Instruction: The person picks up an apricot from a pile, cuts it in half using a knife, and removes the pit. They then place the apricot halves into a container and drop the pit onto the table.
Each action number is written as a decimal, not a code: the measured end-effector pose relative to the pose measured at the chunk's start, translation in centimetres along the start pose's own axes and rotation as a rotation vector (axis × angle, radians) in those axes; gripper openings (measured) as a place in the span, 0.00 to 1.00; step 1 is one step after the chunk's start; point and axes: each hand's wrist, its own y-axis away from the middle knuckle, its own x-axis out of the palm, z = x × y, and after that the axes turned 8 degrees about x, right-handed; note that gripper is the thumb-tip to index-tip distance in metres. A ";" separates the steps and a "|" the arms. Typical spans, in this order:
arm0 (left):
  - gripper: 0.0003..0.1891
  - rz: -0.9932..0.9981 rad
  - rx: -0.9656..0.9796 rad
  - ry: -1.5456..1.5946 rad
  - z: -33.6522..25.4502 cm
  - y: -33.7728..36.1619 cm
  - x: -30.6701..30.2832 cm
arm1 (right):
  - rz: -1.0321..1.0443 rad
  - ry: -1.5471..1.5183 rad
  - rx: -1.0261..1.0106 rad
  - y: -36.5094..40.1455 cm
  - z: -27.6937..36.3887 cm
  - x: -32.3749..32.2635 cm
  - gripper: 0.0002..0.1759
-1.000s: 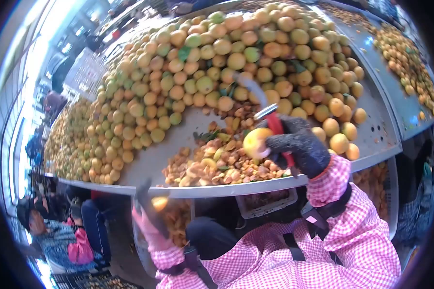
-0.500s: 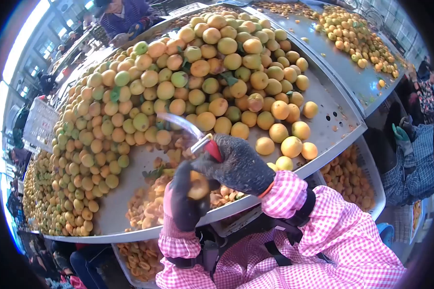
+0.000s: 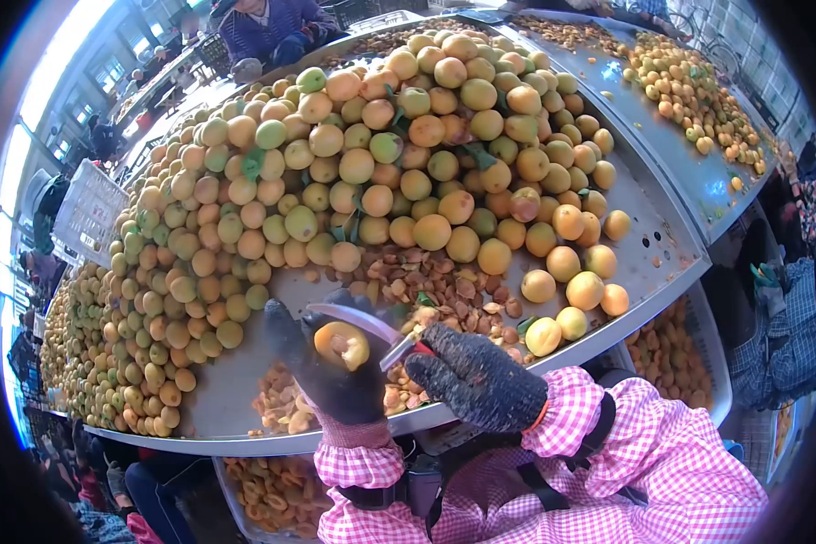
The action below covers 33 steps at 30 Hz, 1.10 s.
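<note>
My left hand (image 3: 340,376), in a dark glove, is turned palm up with its fingers spread. A cut apricot half (image 3: 342,345) with the brown pit showing lies in that palm. My right hand (image 3: 480,376), gloved too, is closed round the red handle of a curved knife (image 3: 358,319). The blade reaches left over the upper edge of the fruit. Beyond both hands, brown pits (image 3: 431,281) are scattered on the metal table (image 3: 222,399), beside a large heap of whole apricots (image 3: 335,168).
Crates of apricot halves stand below the table edge, at the right (image 3: 666,363) and at the lower left (image 3: 281,490). A second metal table (image 3: 698,186) holds more fruit. One person (image 3: 267,36) is across the heap; another (image 3: 780,317) is at the right.
My left hand has opened and turned palm up, showing the cut fruit. My right hand has moved lower with the knife, and the view has shifted slightly.
</note>
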 end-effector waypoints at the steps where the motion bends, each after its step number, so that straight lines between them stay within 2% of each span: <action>1: 0.37 -0.023 -0.117 0.169 -0.8 -0.2 0.2 | 0.115 -0.070 0.141 -0.3 1.1 -0.4 0.21; 2: 0.39 -0.065 -0.235 0.334 -1.6 -0.4 0.3 | 0.149 -0.191 0.312 -1.0 2.2 -1.1 0.23; 4: 0.37 -0.141 -0.249 0.552 -2.7 -0.9 0.7 | 0.241 -0.200 0.401 -1.9 2.7 -1.2 0.23; 6: 0.42 -0.172 -0.256 0.604 -2.9 -1.0 0.7 | 0.289 -0.174 0.457 -2.1 2.6 -1.1 0.22; 8: 0.53 -0.162 -0.257 0.487 -2.7 -1.1 0.3 | 0.298 -0.114 0.473 -2.0 2.4 -0.8 0.20; 10: 0.30 -0.237 -0.454 0.773 -2.2 -1.3 0.2 | 0.251 0.042 0.172 -1.8 1.9 -0.4 0.20; 11: 0.22 -0.273 -0.545 0.918 -1.9 -1.4 0.2 | 0.290 0.009 0.313 -1.8 2.1 0.2 0.22; 12: 0.21 -0.293 -0.614 1.023 -1.8 -1.6 0.2 | 0.321 -0.019 0.456 -1.8 2.4 0.8 0.25; 15: 0.25 -0.347 -0.781 1.259 -2.2 -2.7 0.4 | 0.290 -0.090 0.328 -1.7 2.4 1.8 0.29; 16: 0.27 -0.469 -0.782 1.065 -3.1 -2.9 0.9 | 0.273 -0.019 0.141 -1.9 2.2 1.5 0.28; 17: 0.28 -0.576 -0.799 0.852 -4.0 -3.2 1.5 | 0.238 -0.060 0.048 -1.8 1.5 1.6 0.27; 19: 0.30 -0.564 -0.836 0.734 -5.5 -4.0 1.6 | 0.160 -0.140 -0.149 -1.9 -0.3 2.1 0.25; 20: 0.32 -0.482 -0.766 0.759 -5.6 -4.0 1.3 | 0.276 -0.244 -0.116 -1.9 -0.8 2.1 0.28; 23: 0.32 -0.464 -0.724 0.822 -5.2 -4.3 1.4 | 0.003 -0.109 -0.214 -1.0 -0.5 3.3 0.27; 24: 0.31 -0.433 -0.658 0.824 -4.5 -3.7 1.6 | 0.015 -0.173 -0.125 -1.0 -0.1 3.4 0.23; 25: 0.30 -0.405 -0.592 0.827 -3.9 -3.1 1.7 | 0.131 -0.333 0.072 -1.4 0.6 2.8 0.22; 27: 0.30 -0.325 -0.590 1.069 -3.6 -3.2 1.1 | 0.369 -0.658 0.471 -2.7 2.1 1.4 0.20; 28: 0.30 -0.406 -0.631 0.978 -4.2 -3.1 1.3 | 0.281 -0.488 0.413 -2.8 2.3 1.2 0.19; 29: 0.30 -0.483 -0.676 0.884 -5.0 -3.1 1.6 | 0.313 -0.327 0.375 -3.1 2.4 0.9 0.19; 30: 0.30 -0.388 -0.749 0.938 -4.4 -3.2 0.8 | 0.347 -0.165 0.340 -3.3 2.6 0.5 0.19; 31: 0.31 -0.292 -0.825 0.989 -4.1 -3.0 0.3 | 0.338 -0.136 0.336 -3.2 2.7 0.7 0.19; 33: 0.33 -0.398 -0.780 0.908 -4.6 -2.8 0.9 | 0.319 -0.079 0.331 -3.1 3.1 1.2 0.18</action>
